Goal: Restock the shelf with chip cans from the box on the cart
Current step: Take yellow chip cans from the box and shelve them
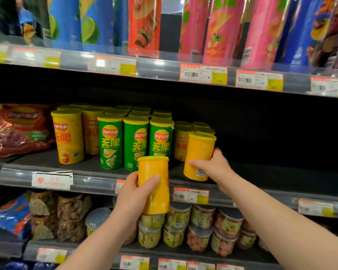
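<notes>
holding a short yellow chip can in each grip at the dark middle shelf [47,160].
the left grip [133,193] curls fingers and thumb round one smooth yellow can [154,180], upright in the air just below and in front of the three green cans [136,143]. the right grip [213,168] wraps a second yellow can [198,152], slightly tilted, at the shelf's front edge just right of the green cans; whether its base touches the shelf is unclear. all are plain cylinders with yellow plastic lids. more yellow cans [68,137] stand left of and behind the green ones, with a glossy red bag [20,129] far left. above them stand tall tubes [220,30]; below, clear lidded tubs [178,217]. paper price tags [190,195] line the grey rails.
</notes>
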Demonstrator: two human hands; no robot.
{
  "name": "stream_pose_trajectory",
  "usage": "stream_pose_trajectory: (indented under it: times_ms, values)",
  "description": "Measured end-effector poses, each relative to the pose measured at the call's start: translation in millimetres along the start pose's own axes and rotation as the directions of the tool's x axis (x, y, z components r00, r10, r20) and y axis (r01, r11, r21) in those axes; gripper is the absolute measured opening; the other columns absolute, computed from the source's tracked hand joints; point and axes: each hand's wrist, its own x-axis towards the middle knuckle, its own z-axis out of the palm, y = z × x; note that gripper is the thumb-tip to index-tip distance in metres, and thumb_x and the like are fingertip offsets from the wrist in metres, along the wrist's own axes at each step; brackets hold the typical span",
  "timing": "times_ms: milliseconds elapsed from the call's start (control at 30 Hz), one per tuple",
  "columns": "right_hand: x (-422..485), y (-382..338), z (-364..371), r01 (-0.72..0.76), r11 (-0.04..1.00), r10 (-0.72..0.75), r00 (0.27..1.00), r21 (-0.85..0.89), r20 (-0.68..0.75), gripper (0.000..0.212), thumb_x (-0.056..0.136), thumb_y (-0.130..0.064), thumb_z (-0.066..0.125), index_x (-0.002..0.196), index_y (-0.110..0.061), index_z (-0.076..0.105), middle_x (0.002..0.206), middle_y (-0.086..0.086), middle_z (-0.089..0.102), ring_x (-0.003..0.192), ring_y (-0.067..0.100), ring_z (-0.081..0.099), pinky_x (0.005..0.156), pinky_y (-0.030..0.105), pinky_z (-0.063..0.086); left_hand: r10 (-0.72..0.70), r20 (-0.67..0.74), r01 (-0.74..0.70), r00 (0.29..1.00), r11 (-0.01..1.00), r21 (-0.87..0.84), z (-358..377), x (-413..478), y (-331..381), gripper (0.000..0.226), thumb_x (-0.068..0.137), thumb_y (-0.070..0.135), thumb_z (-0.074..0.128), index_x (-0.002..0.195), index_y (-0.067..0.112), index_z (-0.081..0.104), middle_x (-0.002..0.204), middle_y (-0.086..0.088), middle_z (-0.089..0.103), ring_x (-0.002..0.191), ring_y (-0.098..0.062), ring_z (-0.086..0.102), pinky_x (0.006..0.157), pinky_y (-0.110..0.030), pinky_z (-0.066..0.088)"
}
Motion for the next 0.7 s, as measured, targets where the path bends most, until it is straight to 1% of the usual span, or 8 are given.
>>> stream_pose_trajectory:
  times_ms: [67,167,267,333,433,500,633,700]
  values:
    - [14,-1,5,0.007,0.999,-0.006,1.0,-0.041,0.024,0.089,0.074,-0.03,0.08,0.142,-0.017,0.024,0.138,0.009,0.044,0.123,0.028,0.048,0.101,0.043,0.043,0.007,-0.023,-0.007,1.0,1.0,-0.006,2,3,5,0.021,0.085,0.032,0.066,0.099,0.032,0.052,0.1,0.004,0.064,0.091,-0.016,0.063,0.067,-0.031,0.05]
    - [31,-4,14,0.001,0.995,0.004,0.999,-0.099,0.054,0.096,0.075,-0.033,0.078,0.144,-0.016,0.015,0.143,0.01,0.037,0.13,0.031,0.041,0.104,0.043,0.038,0.036,-0.076,-0.035,0.996,0.999,0.015,4,10,11,0.019,0.084,0.032,0.067,0.097,0.033,0.054,0.103,0.002,0.065,0.093,-0.018,0.064,0.074,-0.035,0.053]
    - [47,-2,25,-0.02,0.992,0.026,0.999,-0.124,0.048,0.095,0.072,-0.033,0.081,0.14,-0.016,0.018,0.143,0.01,0.036,0.13,0.032,0.04,0.104,0.044,0.037,0.047,-0.115,-0.046,0.992,0.999,0.018,6,16,13,0.017,0.085,0.031,0.066,0.095,0.033,0.053,0.103,0.002,0.065,0.093,-0.019,0.064,0.078,-0.039,0.053]
    - [55,3,30,-0.028,0.988,0.037,0.997,-0.15,0.06,0.097,0.072,-0.033,0.08,0.142,-0.016,0.015,0.143,0.011,0.036,0.13,0.032,0.04,0.104,0.043,0.037,0.038,-0.136,-0.036,0.99,0.999,0.017,7,18,11,0.018,0.084,0.031,0.066,0.097,0.032,0.053,0.103,0.002,0.065,0.093,-0.02,0.064,0.078,-0.04,0.053]
    - [62,10,30,-0.018,0.987,0.041,0.989,-0.159,0.144,0.091,0.082,-0.026,0.071,0.147,-0.016,0.007,0.145,0.011,0.036,0.13,0.031,0.041,0.1,0.036,0.038,0.031,-0.158,-0.029,0.987,0.999,0.016,7,19,9,0.026,0.078,0.036,0.068,0.1,0.031,0.055,0.104,-0.002,0.067,0.094,-0.023,0.065,0.081,-0.046,0.054]
    - [66,14,28,-0.001,0.983,0.037,0.981,-0.184,0.19,0.09,0.084,-0.024,0.068,0.148,-0.016,0.005,0.146,0.01,0.036,0.13,0.03,0.042,0.099,0.034,0.039,0.021,-0.166,-0.018,0.986,1.0,0.019,9,21,7,0.031,0.075,0.038,0.069,0.102,0.029,0.057,0.104,-0.003,0.067,0.095,-0.025,0.065,0.083,-0.05,0.054]
    - [68,18,26,0.024,0.963,0.025,0.984,-0.269,0.175,0.11,0.073,-0.04,0.078,0.149,-0.017,0.002,0.149,0.008,0.032,0.132,0.029,0.04,0.103,0.04,0.041,0.003,-0.197,0.002,0.98,1.0,0.026,12,26,5,0.022,0.083,0.031,0.067,0.101,0.027,0.057,0.105,-0.005,0.067,0.096,-0.026,0.064,0.086,-0.052,0.053]
    - [69,20,24,0.022,0.967,0.031,0.978,-0.252,0.204,0.109,0.074,-0.039,0.077,0.15,-0.017,0.002,0.15,0.008,0.031,0.133,0.029,0.039,0.103,0.039,0.041,0.001,-0.2,0.008,0.98,0.999,0.043,15,28,7,0.023,0.082,0.033,0.068,0.102,0.027,0.057,0.105,-0.004,0.067,0.096,-0.026,0.064,0.086,-0.052,0.053]
